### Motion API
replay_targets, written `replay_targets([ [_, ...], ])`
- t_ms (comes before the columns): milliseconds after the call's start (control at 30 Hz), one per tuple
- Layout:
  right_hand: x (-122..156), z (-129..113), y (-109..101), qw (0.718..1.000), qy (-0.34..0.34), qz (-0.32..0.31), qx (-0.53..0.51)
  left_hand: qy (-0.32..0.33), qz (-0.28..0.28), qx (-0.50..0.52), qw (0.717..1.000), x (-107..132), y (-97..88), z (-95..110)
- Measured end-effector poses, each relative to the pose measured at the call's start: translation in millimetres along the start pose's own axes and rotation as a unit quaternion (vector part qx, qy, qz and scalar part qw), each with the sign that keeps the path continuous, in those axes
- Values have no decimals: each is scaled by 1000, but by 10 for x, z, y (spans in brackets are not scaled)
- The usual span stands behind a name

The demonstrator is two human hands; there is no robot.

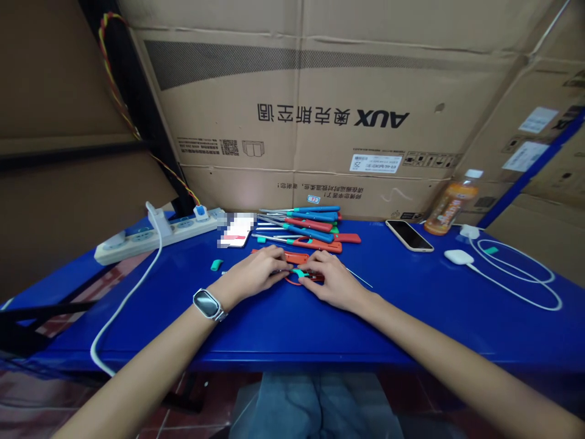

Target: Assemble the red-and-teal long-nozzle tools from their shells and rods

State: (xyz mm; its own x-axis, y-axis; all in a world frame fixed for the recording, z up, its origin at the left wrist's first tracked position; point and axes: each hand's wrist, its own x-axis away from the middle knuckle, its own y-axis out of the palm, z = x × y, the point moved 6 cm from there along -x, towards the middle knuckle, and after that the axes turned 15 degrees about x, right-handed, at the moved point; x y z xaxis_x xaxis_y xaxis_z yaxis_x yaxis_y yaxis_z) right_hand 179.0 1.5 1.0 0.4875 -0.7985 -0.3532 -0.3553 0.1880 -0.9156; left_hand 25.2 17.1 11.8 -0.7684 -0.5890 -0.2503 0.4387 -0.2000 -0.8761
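My left hand (262,268), wearing a watch (207,304), and my right hand (333,280) meet over the tabletop. Both are closed, fingertips pinched around a red stick lighter. Between the fingertips shows its small teal piece (300,273); most of the lighter is hidden under my fingers. An orange lighter shell (296,258) lies just beyond my fingertips. To the right, a thin rod (360,278) sticks out from behind my right hand. A loose teal piece (216,264) lies left of my left hand. Farther back is a pile of blue, red and orange stick lighters (311,232).
A power strip (159,235) with a white cable stands at the left. A white sheet or card (240,229), partly blurred, lies beside the lighters. At the right are a phone (409,236), a white charger case (458,257) with its cable, and an orange drink bottle (452,204). Large cardboard boxes (329,73) stand behind the blue table (425,305).
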Motion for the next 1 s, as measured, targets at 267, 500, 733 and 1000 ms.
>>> replay_targets([
  [267, 15, -13, -15, 1000, 19, 10, -10, 28, -14, -97, 995, 109, 12, 52],
  [500, 11, -24, -39, 999, 29, 18, -30, 54, -28, -131, 990, 115, 8, 81],
  [733, -20, -26, 12, 999, 34, 23, -36, 32, -4, -82, 996, 126, -38, 87],
  [1000, 96, 64, -240, 999, -26, 39, 5, 21, 35, -58, 997, 125, -110, 109],
])
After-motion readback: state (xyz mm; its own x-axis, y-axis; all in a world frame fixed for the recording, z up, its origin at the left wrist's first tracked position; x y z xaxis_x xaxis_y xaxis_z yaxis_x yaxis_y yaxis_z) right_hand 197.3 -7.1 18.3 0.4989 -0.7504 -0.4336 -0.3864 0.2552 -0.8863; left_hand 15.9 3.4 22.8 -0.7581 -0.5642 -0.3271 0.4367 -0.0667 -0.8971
